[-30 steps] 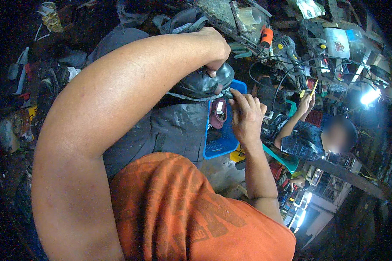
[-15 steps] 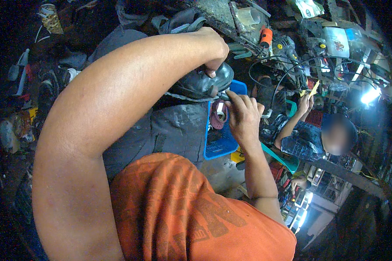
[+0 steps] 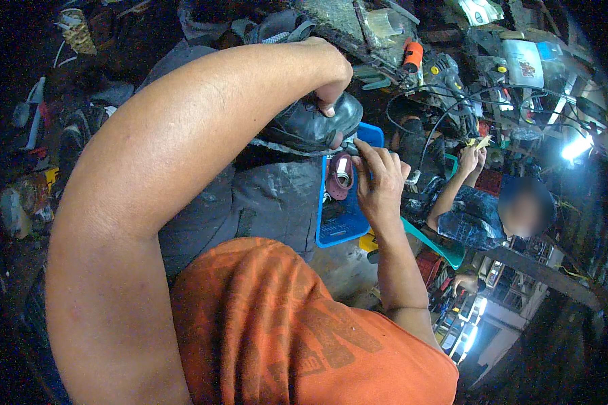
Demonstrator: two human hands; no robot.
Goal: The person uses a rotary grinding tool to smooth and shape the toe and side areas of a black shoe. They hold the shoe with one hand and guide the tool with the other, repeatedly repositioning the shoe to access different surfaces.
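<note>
A black shoe [image 3: 311,126] lies over my lap with its rounded toe pointing right and its sole edge turned toward me. My left hand [image 3: 332,75] reaches round it from the far side, closed on it, with the thumb on the upper and a fingertip by the toe's lower edge. Close to that edge, just right of the toe, my right hand [image 3: 381,172] has thumb and forefinger pinched together. Whatever small thing sits in that pinch is too hidden to name.
Under my right hand stands a blue plastic basket [image 3: 343,239] holding a maroon clog [image 3: 340,181]. Black cable [image 3: 431,135] loops at the right, near an orange cylinder [image 3: 413,57]. A co-worker [image 3: 471,214] sits at the right, hands on a yellow piece [image 3: 478,144].
The shoe and my left hand have shifted slightly; my right hand stays close to the toe edge. The co-worker's hands have come together at the yellow piece.
</note>
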